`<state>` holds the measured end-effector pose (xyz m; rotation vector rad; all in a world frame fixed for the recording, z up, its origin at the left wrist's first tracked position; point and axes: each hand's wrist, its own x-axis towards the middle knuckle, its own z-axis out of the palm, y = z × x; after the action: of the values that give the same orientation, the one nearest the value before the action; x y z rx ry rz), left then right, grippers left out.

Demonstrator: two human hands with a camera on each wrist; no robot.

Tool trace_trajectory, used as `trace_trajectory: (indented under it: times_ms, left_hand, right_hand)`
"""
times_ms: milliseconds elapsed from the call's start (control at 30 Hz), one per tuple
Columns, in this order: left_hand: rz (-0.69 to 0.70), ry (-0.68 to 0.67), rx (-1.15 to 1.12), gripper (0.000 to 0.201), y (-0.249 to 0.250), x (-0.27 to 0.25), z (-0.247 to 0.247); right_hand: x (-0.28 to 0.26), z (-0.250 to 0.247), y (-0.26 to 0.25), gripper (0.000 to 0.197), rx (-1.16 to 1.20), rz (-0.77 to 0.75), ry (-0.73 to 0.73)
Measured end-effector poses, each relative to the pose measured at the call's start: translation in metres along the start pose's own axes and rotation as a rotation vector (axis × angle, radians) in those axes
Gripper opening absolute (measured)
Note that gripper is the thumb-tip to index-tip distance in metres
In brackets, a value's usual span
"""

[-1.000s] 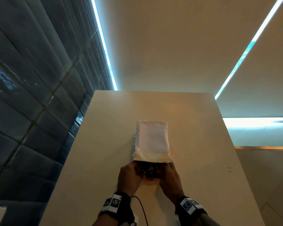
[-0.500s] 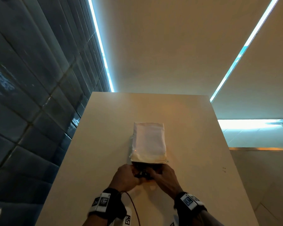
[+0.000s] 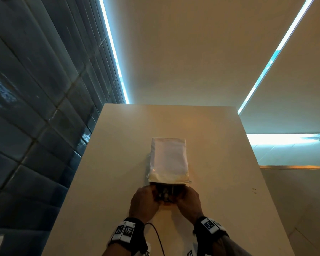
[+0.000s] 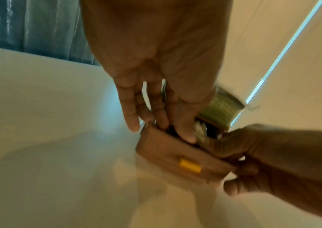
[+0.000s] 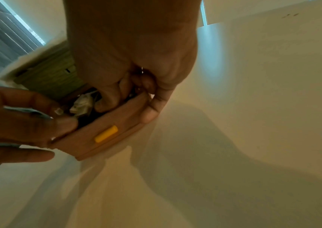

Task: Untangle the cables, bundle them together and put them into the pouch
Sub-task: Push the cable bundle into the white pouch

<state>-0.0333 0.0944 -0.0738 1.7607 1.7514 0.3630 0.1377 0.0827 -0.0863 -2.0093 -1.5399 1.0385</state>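
Observation:
A white fabric pouch (image 3: 168, 159) lies flat on the table (image 3: 220, 163), its open mouth towards me. Its near lip is tan with a small yellow tag (image 4: 189, 165) (image 5: 106, 133). A bundle of dark cables with white connectors (image 3: 164, 194) (image 4: 201, 131) (image 5: 82, 104) sits in the mouth, mostly hidden by fingers. My left hand (image 3: 146, 198) (image 4: 156, 77) pinches the lip's left end, thumb inside against the cables. My right hand (image 3: 187, 200) (image 5: 127, 54) grips the lip's right end, fingers curled into the opening.
A dark tiled wall (image 3: 35, 126) runs along the table's left edge. The table's right edge (image 3: 257, 172) drops to a light floor. A thin dark wire (image 3: 157, 235) loops by my left wrist band. Bare tabletop surrounds the pouch.
Both hands have stayed at the pouch's mouth, with only small shifts of the fingers. The pouch lies in the same spot on the table.

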Motion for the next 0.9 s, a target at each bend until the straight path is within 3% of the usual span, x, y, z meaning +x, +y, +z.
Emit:
trace_trajectory:
  times_ms: [67, 200, 333, 533, 733, 900]
  left_hand:
    - [-0.031, -0.028, -0.033, 0.052, 0.000, 0.000, -0.005]
    - [-0.108, 0.006, -0.053, 0.030, -0.002, 0.004, -0.008]
    - [-0.120, 0.054, -0.069, 0.035, -0.001, 0.007, -0.003]
    - [-0.240, -0.011, -0.159, 0.028, -0.010, 0.016, 0.004]
    - [-0.323, -0.046, -0.193, 0.035, -0.025, 0.022, 0.011]
    - [-0.362, -0.029, -0.285, 0.029, -0.021, 0.020, 0.011]
  right_hand:
    - [-0.001, 0.002, 0.000, 0.032, -0.048, -0.015, -0.003]
    - [-0.002, 0.001, -0.002, 0.021, -0.054, 0.000, -0.016]
    - [-0.003, 0.000, -0.001, 0.025, 0.072, 0.022, -0.080]
    - [-0.008, -0.013, -0.007, 0.019, 0.282, 0.090, -0.133]
    - [-0.003, -0.001, -0.003, 0.043, 0.056, 0.027, -0.080]
    - [0.001, 0.002, -0.002, 0.037, 0.098, 0.106, -0.064]
